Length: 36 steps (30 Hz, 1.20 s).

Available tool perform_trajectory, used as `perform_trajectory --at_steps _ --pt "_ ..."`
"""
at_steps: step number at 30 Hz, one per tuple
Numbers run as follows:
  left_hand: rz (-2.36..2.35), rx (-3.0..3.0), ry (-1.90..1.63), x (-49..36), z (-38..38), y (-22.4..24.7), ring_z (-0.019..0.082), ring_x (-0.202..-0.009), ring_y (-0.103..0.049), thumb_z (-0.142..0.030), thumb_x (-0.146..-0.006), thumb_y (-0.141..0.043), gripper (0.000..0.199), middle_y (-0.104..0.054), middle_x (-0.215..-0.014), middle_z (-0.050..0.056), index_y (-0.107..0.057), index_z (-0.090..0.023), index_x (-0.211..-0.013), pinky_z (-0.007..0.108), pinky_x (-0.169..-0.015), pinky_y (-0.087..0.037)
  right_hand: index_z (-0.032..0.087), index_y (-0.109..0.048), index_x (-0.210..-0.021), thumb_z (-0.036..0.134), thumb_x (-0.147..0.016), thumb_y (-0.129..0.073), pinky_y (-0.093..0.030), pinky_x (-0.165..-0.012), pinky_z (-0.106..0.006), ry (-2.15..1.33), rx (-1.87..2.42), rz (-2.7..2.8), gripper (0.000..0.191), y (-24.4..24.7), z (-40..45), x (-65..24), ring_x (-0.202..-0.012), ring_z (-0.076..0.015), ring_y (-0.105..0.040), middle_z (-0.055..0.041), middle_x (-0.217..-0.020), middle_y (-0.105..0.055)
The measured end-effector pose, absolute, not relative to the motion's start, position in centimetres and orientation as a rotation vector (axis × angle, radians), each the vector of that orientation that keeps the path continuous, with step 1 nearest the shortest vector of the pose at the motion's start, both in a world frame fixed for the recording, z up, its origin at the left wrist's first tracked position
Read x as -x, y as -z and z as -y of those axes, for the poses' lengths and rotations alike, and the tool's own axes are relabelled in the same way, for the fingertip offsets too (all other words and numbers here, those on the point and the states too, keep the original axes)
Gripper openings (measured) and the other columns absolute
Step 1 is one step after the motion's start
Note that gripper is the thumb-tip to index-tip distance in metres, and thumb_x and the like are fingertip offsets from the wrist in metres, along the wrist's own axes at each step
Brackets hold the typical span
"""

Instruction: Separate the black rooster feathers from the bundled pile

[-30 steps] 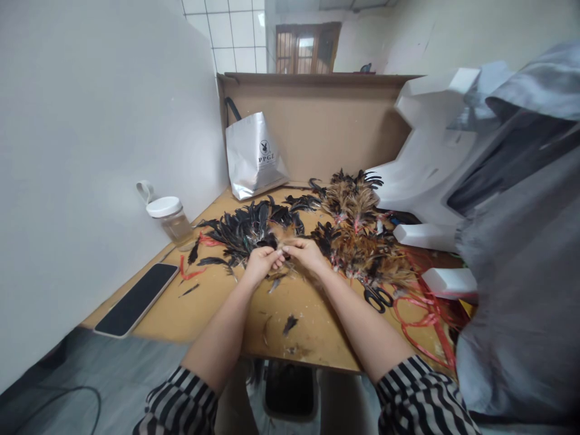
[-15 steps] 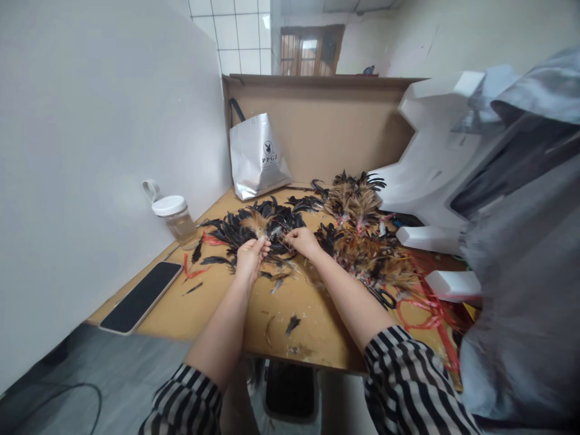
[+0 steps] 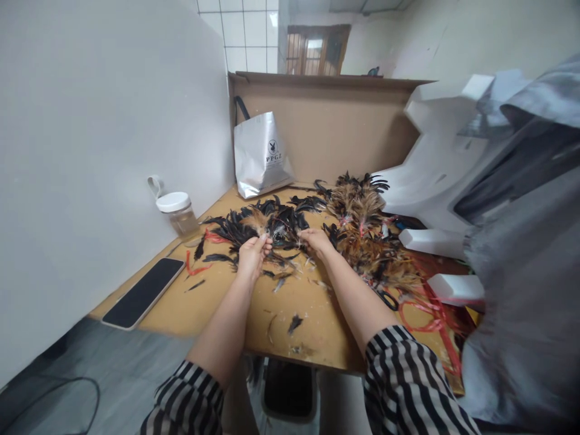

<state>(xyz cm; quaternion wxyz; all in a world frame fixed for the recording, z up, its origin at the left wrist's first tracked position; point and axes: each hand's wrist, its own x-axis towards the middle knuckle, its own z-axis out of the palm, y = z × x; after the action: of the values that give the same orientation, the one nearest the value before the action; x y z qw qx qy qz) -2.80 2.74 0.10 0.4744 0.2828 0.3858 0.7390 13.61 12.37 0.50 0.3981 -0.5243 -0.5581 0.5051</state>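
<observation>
My left hand (image 3: 254, 255) is closed in a pinch on a small bunch of brown feathers (image 3: 256, 221), which stands up from the fingertips. Behind it spreads a pile of black feathers (image 3: 231, 228) on the tan table (image 3: 226, 320). To the right, apart from the left, my right hand (image 3: 319, 243) has its fingertips pressed together at the pile's right edge. What lies between those fingertips is too small to make out. Bundles of brown and black feathers (image 3: 357, 202), some tied with red strips, lie beyond and right of my right hand.
At the left are a phone (image 3: 144, 294) and a lidded jar (image 3: 177, 216). A silver bag (image 3: 260, 157) leans at the back. Scissors (image 3: 388, 299), red plastic strips (image 3: 437, 323), white foam pieces (image 3: 455, 289) and a hanging grey cloth (image 3: 525, 302) are on the right.
My right hand has moved to the right, away from the left hand. The left hand keeps its pinch on the brown feathers. The whole view has shifted slightly.
</observation>
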Motion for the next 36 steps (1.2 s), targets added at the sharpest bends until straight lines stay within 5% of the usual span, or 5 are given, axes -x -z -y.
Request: perform_trajectory --at_steps 10,15,21,26,36 --pt "-0.922 -0.652 -1.820 2.8 -2.7 -0.3 0.004 -0.050 -0.051 -0.028 -0.059 -0.070 0.024 -0.060 -0.062 0.002 -0.061 -0.010 -0.073 0.014 -0.045 -0.037 0.015 -0.052 -0.063 0.021 -0.058 -0.059 -0.026 -0.033 -0.015 -1.530 1.114 1.202 0.011 -1.5 -10.6 -14.7 -0.036 -0.0039 -0.040 0.0003 -0.055 -0.057" --pt "-0.880 -0.627 -1.844 3.1 -2.7 -0.1 0.004 -0.051 -0.051 -0.026 -0.060 -0.070 0.023 -0.060 -0.063 0.003 -0.061 -0.010 -0.074 0.013 -0.045 -0.038 0.015 -0.057 -0.080 0.025 -0.062 -0.061 -0.038 -0.042 -0.018 -1.574 0.966 1.218 0.021 -1.6 -9.8 -15.0 -0.054 -0.0098 -0.055 -0.0056 -0.076 -0.064" --pt "-0.849 -0.611 -1.887 3.6 -2.9 0.0 0.004 -0.051 -0.051 -0.024 -0.062 -0.068 0.020 -0.060 -0.064 0.002 -0.062 -0.010 -0.076 0.013 -0.046 -0.038 0.016 -0.059 -0.091 0.027 -0.061 -0.062 -0.045 -0.062 -0.023 -1.291 0.955 1.439 0.032 -0.7 -9.3 -14.3 -0.070 -0.0109 -0.057 -0.0049 -0.088 -0.063" --pt "-0.841 -0.591 -1.900 3.8 -2.9 0.0 0.003 -0.050 -0.051 -0.024 -0.061 -0.069 0.021 -0.060 -0.063 0.002 -0.061 -0.010 -0.075 0.014 -0.044 -0.037 0.013 -0.062 -0.082 0.032 -0.067 -0.056 -0.043 -0.059 -0.024 -1.084 0.962 1.693 0.024 -0.9 -8.8 -14.4 -0.056 -0.0111 -0.054 -0.0026 -0.064 -0.062" --pt "-0.829 -0.599 -1.888 3.9 -3.0 0.1 0.004 -0.049 -0.050 -0.026 -0.061 -0.069 0.021 -0.059 -0.064 0.001 -0.061 -0.012 -0.075 0.014 -0.042 -0.035 0.019 -0.065 -0.070 0.025 -0.066 -0.059 -0.037 -0.066 -0.025 -0.372 1.242 2.408 0.010 -1.0 -4.7 -12.1 -0.075 -0.0177 -0.055 -0.0060 -0.078 -0.063"
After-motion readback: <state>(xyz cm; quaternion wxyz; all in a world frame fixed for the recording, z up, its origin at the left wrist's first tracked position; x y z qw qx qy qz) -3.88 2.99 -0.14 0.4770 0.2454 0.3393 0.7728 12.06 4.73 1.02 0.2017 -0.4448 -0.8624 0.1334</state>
